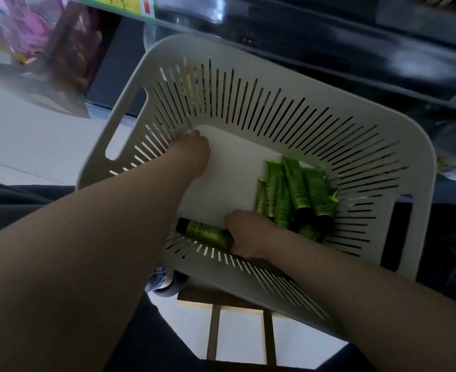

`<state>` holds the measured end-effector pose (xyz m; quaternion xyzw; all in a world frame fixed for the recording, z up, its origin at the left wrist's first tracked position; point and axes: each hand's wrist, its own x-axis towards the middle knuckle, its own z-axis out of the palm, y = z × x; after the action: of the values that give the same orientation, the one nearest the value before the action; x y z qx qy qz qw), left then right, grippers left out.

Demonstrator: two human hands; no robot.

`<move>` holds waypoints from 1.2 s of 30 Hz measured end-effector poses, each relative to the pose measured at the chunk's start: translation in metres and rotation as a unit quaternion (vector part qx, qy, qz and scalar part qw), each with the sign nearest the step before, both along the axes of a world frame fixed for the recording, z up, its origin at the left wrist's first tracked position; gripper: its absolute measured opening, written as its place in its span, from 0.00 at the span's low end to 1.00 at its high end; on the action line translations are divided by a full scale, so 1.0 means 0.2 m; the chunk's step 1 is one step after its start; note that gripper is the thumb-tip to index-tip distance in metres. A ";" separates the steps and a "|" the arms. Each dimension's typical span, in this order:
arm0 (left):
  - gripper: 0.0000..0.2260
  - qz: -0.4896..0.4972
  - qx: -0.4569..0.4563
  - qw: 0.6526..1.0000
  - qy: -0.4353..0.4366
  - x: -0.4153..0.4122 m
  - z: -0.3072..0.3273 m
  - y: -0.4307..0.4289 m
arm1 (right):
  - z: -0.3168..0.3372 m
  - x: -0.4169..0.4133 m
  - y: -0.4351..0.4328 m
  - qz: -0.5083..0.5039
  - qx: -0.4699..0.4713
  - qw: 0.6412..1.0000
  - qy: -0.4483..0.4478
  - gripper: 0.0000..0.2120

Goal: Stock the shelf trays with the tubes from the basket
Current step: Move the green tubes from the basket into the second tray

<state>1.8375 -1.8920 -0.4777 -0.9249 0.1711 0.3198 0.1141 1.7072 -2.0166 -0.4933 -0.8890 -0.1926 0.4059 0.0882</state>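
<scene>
A white slotted basket [259,76] fills the middle of the head view, tilted toward me. Several green tubes with black caps [299,194] lie heaped in its right corner. My right hand [248,234] is down inside the near wall, closed around one green tube [202,230] that lies sideways with its black cap pointing left. My left hand [192,154] reaches into the far left corner of the basket floor; its fingers are curled against the slotted wall and I cannot see whether it holds anything.
The basket rests on a wooden stool [216,299]. Dark shelf edges [328,41] run across the top right, and a shelf with pink packages [20,30] stands at top left. White floor [28,135] shows on the left.
</scene>
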 end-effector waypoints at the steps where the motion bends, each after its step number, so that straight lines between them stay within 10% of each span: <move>1: 0.24 0.003 0.002 1.000 0.000 0.00 0.00 0.00 | 0.00 0.00 0.00 0.005 0.000 1.000 -0.001 0.16; 36: 0.18 0.040 -0.048 0.994 0.090 0.05 0.09 0.03 | -0.03 0.02 -0.03 -0.040 0.036 0.994 0.098 0.14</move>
<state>1.8477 -1.8851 -0.4601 -0.9027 0.1587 0.3977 0.0410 1.7108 -2.0227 -0.4994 -0.8481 -0.1616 0.4804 0.1544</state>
